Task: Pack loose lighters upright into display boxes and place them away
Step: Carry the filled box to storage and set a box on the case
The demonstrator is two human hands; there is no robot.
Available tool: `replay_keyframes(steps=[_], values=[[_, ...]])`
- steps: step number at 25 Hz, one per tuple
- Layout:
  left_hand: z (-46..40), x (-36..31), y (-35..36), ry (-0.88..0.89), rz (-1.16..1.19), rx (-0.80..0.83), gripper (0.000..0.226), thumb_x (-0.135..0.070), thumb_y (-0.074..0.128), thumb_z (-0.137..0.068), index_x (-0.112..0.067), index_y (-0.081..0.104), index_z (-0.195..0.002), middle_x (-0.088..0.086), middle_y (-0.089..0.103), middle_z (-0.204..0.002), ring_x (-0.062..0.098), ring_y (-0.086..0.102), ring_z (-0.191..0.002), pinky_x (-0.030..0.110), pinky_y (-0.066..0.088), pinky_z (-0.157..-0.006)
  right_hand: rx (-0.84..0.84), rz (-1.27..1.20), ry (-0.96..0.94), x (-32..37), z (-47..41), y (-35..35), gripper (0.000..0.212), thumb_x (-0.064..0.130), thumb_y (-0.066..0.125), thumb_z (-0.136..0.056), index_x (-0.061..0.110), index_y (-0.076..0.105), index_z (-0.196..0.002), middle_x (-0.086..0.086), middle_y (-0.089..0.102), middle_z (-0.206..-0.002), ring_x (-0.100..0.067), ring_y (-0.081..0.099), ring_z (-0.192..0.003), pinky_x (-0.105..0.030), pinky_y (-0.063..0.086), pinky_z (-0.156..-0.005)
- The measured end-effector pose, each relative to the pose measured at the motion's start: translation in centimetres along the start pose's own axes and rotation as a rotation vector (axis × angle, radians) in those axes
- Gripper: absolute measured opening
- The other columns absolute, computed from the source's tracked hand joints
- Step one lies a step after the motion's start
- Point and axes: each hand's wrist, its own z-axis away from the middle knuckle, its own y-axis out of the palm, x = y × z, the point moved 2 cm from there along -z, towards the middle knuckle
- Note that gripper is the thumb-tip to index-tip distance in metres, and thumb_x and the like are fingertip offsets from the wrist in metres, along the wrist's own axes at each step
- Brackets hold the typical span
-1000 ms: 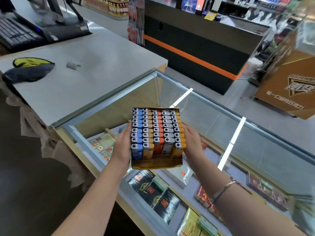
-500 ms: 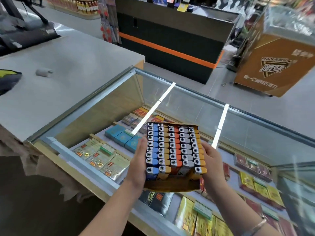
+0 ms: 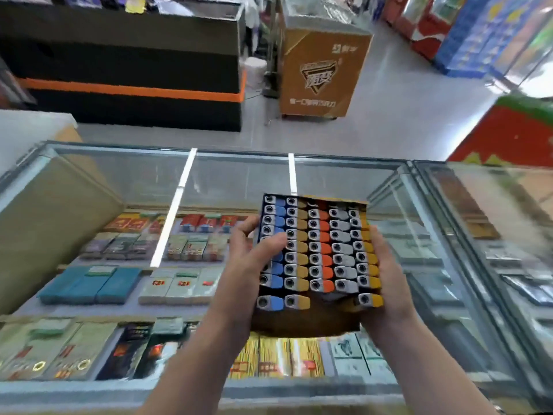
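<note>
Head view:

- Display box [image 3: 308, 324]: brown cardboard, carried in the air above the glass counter [image 3: 419, 235], near edge toward the person. It seems kept level so that the upright lighters do not tip out.
- Left hand [image 3: 248, 265]: its fingers grasp the box's left side, with the thumb laid across the tops of the blue column, probably to pin that column down.
- Right hand [image 3: 386, 280]: its fingers are curled round the box's right side, grasping it. The two hands on opposite sides steady the load.
- Lighters [image 3: 317, 253]: they stand upright, metal heads up, in five columns by colour: blue, yellow, orange, grey, yellow.
- Count: each column appears to hold about ten, though the thumb hides part of the blue one. In the nearest row only three show, one blue and two yellow; the orange and grey places look vacant or sunk lower.
- Cigarette packs [image 3: 89, 284]: these lie in rows under the counter glass, too many and too blurred to count.
- Judged stage: packing looks nearly complete, and the box is likely being carried to where it will be put away.
</note>
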Motion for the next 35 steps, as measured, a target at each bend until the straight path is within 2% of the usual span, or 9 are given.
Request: replay_keyframes(steps=[4,9,12,14,16,17,22,26,35], values=[[0.7,3.4,7.8,-0.120,-0.072,0.125,0.061,-0.029,0.073,-0.064,-0.022,0.047,-0.119,0.006,0.073,-0.088,0.028,0.070,-0.078,0.034,0.054,-0.055,-0.064,-0.076,-0.102,3.8,5.5,-6.8,0.053,0.049,0.042,-0.089,0.008,0.063,-0.115,-0.018,0.068,-0.108,-0.031,0.068,-0.095,-0.036,0.057,-0.066],[3.9,8.9,18.4,-0.243,-0.209,0.299,0.059,-0.036,0.059,-0.067,-0.012,0.055,-0.121,0.014,0.067,-0.109,0.034,0.063,-0.099,0.044,0.050,-0.077,-0.280,-0.129,-0.189,7.4,13.3,-17.2,0.037,0.044,0.060,-0.074,0.017,0.075,-0.095,-0.012,0.072,-0.098,-0.025,0.070,-0.086,-0.031,0.056,-0.062],[5.6,13.6,26.8,-0.378,-0.282,0.500,0.063,-0.023,0.060,-0.072,0.003,0.047,-0.128,0.020,0.060,-0.115,0.028,0.059,-0.105,0.039,0.048,-0.087,-0.435,-0.178,-0.222,9.2,19.1,-24.5,0.034,0.047,0.062,-0.068,0.022,0.077,-0.086,-0.009,0.074,-0.093,-0.022,0.071,-0.083,-0.029,0.056,-0.059],[7.3,17.4,30.6,-0.404,-0.273,0.658,0.050,-0.018,0.052,-0.086,0.009,0.043,-0.127,0.013,0.065,-0.089,0.007,0.068,-0.073,0.018,0.052,-0.065,-0.504,-0.211,-0.240,10.2,22.8,-28.9,0.036,0.048,0.061,-0.068,0.022,0.077,-0.088,-0.009,0.073,-0.097,-0.023,0.071,-0.087,-0.030,0.057,-0.063],[9.1,21.7,34.8,-0.483,-0.288,0.630,0.027,-0.004,0.042,-0.091,0.003,0.049,-0.116,0.007,0.066,-0.063,0.006,0.063,-0.047,0.014,0.046,-0.042,-0.573,-0.260,-0.253,11.0,26.6,-33.1,0.037,0.048,0.061,-0.070,0.021,0.076,-0.090,-0.010,0.073,-0.098,-0.024,0.070,-0.088,-0.031,0.057,-0.064],[10.5,23.9,37.1,-0.535,-0.301,0.609,0.027,-0.007,0.049,-0.087,0.000,0.049,-0.113,0.006,0.068,-0.063,0.011,0.066,-0.051,0.018,0.048,-0.044,-0.609,-0.286,-0.271,11.5,28.6,-35.2,0.036,0.047,0.060,-0.071,0.021,0.076,-0.090,-0.010,0.073,-0.097,-0.024,0.070,-0.088,-0.032,0.057,-0.064],[15.5,32.2,46.0,-0.658,-0.284,0.769,0.069,-0.019,0.069,-0.063,-0.016,0.046,-0.128,0.014,0.067,-0.110,0.032,0.067,-0.093,0.040,0.055,-0.070,-0.861,-0.399,-0.395,12.8,37.5,-44.0,0.032,0.043,0.059,-0.076,0.019,0.076,-0.091,-0.010,0.073,-0.096,-0.025,0.070,-0.087,-0.034,0.057,-0.064],[17.9,37.4,51.8,-0.761,-0.358,0.921,0.060,-0.022,0.069,-0.067,-0.021,0.049,-0.123,0.011,0.068,-0.109,0.031,0.066,-0.097,0.039,0.055,-0.071,-1.070,-0.479,-0.396,12.3,42.2,-49.4,0.042,0.049,0.062,-0.077,0.021,0.069,-0.108,-0.008,0.072,-0.100,-0.026,0.069,-0.091,-0.040,0.055,-0.074],[18.5,45.8,67.4,-0.893,-0.542,1.191,0.054,-0.029,0.069,-0.065,-0.025,0.051,-0.116,0.007,0.071,-0.100,0.028,0.069,-0.090,0.037,0.056,-0.065,-1.246,-0.630,-0.530,17.9,46.1,-59.7,0.049,0.047,0.064,-0.074,0.021,0.062,-0.116,-0.008,0.072,-0.100,-0.026,0.070,-0.087,-0.034,0.056,-0.059]])
